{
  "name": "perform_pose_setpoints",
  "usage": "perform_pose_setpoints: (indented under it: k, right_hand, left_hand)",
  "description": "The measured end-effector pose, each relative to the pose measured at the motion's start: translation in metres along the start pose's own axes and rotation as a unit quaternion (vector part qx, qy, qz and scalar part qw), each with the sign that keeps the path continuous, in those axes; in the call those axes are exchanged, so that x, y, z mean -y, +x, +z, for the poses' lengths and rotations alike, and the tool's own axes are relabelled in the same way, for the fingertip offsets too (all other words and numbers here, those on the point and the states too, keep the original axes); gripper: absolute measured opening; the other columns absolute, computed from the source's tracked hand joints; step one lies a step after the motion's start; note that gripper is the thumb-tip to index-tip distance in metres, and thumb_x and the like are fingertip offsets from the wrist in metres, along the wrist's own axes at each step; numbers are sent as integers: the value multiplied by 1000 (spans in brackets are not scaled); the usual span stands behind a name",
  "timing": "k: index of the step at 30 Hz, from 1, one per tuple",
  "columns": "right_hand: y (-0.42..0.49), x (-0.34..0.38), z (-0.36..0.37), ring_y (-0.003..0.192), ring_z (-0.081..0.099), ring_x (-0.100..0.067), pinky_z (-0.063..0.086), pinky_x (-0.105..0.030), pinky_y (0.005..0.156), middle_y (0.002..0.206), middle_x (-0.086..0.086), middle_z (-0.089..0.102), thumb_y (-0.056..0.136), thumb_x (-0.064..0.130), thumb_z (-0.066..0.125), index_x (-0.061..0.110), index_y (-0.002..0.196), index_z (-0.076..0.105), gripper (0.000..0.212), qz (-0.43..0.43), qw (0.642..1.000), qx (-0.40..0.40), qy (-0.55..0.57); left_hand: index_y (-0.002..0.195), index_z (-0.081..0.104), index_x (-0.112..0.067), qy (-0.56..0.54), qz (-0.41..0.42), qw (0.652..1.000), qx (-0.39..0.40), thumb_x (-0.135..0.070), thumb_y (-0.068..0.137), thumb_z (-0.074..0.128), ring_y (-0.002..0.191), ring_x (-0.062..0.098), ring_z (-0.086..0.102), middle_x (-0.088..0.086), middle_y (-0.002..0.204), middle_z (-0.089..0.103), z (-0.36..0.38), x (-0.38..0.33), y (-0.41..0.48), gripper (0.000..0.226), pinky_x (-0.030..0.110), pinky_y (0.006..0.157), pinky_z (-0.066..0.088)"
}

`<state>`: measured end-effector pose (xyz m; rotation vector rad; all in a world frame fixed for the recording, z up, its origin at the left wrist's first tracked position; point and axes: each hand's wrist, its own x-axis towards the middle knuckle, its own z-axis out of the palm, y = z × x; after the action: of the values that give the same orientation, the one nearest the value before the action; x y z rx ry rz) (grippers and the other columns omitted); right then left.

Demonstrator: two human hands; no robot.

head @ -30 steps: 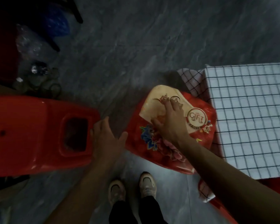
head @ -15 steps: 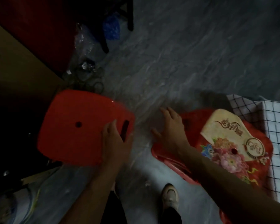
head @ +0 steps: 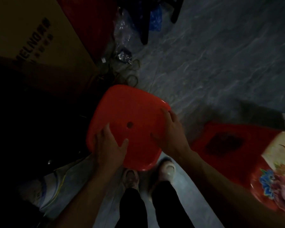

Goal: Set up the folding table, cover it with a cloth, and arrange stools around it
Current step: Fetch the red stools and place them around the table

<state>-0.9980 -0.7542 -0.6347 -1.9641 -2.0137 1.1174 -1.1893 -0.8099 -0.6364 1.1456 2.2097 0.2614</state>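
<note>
Stool (head: 130, 112), glossy plain red, small hole in seat centre.

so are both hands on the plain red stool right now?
Yes, the left hand and the right hand both rest on the seat of the plain red stool, one on each side of its centre hole.

Cluttered storeroom: cardboard box (head: 39, 40), plastic bags (head: 123, 32).

head cam | 1 view | looks steeply down, close over red stool (head: 130, 122) | floor (head: 220, 63) beyond
</note>
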Motion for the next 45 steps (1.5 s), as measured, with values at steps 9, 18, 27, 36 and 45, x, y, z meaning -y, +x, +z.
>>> perform_pose_setpoints:
  k: [9, 18, 27, 36, 45]
  right_hand:
    - [60, 4, 3, 136, 30, -41, 42, -52, 105, 152, -18, 23, 63, 35, 90, 25, 153, 16, 117, 58, 997, 40, -9]
    - [78, -8, 6, 129, 37, -41, 42, -49, 99, 143, -18, 34, 59, 48, 89, 34, 149, 21, 114, 95, 994, 43, -19]
    - [45, -9, -37, 117, 45, -42, 43, -52, 100, 128, -20, 47, 61, 62, 82, 31, 138, 35, 95, 127, 992, -17, -14]
    - [-18, 19, -131, 118, 46, -46, 39, -47, 101, 131, -24, 46, 63, 71, 74, 31, 148, 26, 105, 178, 981, -72, -37]
    - [-106, 87, -253, 121, 46, -42, 36, -44, 104, 132, -22, 50, 61, 75, 71, 29, 150, 26, 110, 197, 968, -153, -18]
  left_hand:
    - [151, 10, -25, 19, -117, 993, 10, -45, 63, 86, 135, 42, 26, 14, 154, 16, -8, 26, 26, 118, 58, 102, 37]
    - [150, 5, -29, -76, -145, 986, 38, -34, 52, 93, 133, 39, 35, 18, 148, 31, -11, 27, 40, 133, 59, 100, 41]
    - [147, 14, -33, -57, -102, 993, 18, -57, 55, 85, 132, 39, 30, 13, 148, 26, -22, -4, 28, 118, 61, 98, 41]
    - [143, 18, -36, 12, -17, 1000, 9, -63, 50, 82, 131, 39, 29, 10, 148, 26, -85, -88, 5, 116, 60, 97, 35]
    - [144, 22, -35, -2, 64, 998, 5, -60, 47, 84, 131, 37, 29, 9, 146, 29, -204, -186, -67, 118, 58, 98, 34]
